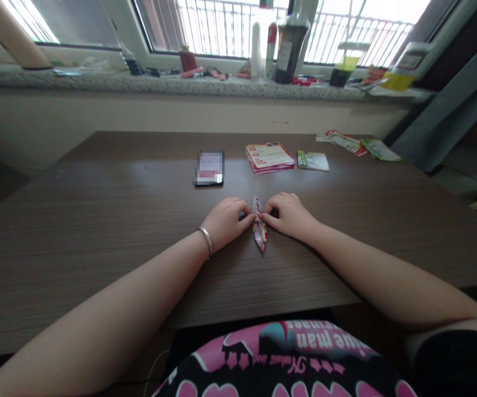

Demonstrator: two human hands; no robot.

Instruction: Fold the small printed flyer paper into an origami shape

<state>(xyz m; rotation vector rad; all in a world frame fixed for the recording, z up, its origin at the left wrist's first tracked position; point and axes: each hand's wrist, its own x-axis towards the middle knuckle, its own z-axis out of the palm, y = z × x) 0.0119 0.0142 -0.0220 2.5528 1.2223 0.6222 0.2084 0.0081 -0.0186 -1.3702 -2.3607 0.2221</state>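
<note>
A small folded paper figure [259, 230] in a pink, patterned print lies on the wooden-look table [97, 220], its long point toward me. It looks like an origami crane, but its shape is partly hidden. My left hand [225, 221] comes in from the left, with its fingertips pinching the figure's left side. My right hand [288, 215] presses in from the right, with its fingertips on the opposite side. A silver bangle [206, 241] circles my left wrist.
Beyond my hands lie a smartphone [209, 168], a stack of red-and-white leaflets [269, 157], a green-and-white card [312, 160] and loose papers [341, 142]. Bottles and small items stand on a granite windowsill [180, 84] behind the table.
</note>
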